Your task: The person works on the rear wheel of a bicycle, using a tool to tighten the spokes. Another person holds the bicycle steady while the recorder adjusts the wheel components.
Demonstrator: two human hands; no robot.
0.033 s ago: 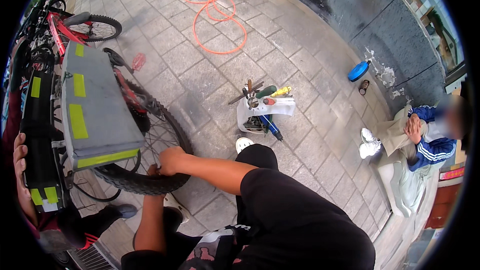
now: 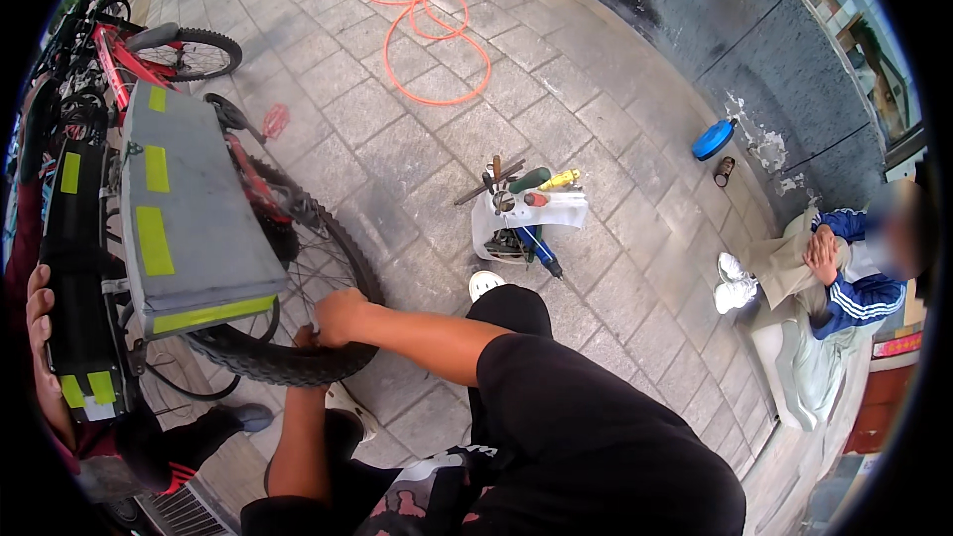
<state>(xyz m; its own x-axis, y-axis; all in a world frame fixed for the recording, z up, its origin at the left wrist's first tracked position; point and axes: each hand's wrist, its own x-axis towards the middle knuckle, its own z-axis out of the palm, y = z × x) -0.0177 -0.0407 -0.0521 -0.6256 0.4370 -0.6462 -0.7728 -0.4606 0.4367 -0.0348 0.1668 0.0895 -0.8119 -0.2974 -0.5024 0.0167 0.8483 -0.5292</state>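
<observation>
A bicycle wheel with a black knobby tyre stands before me at the left. My right hand reaches over the tyre to the inner rim, its fingers closed on something hidden. Past the tyre's far side comes my left hand, its visible fingers curled beside the right one at the rim; the tyre partly covers it. What the two hands pinch is too small to make out. Over the wheel sits a grey box-shaped cover with yellow-green strips. A bystander's hand rests against the black padded part left of it.
A white tool container with screwdrivers and other tools stands on the paving. An orange hose loops beyond it. Near the wall lie a blue round object and a can. A seated person is at right; a red bicycle at left.
</observation>
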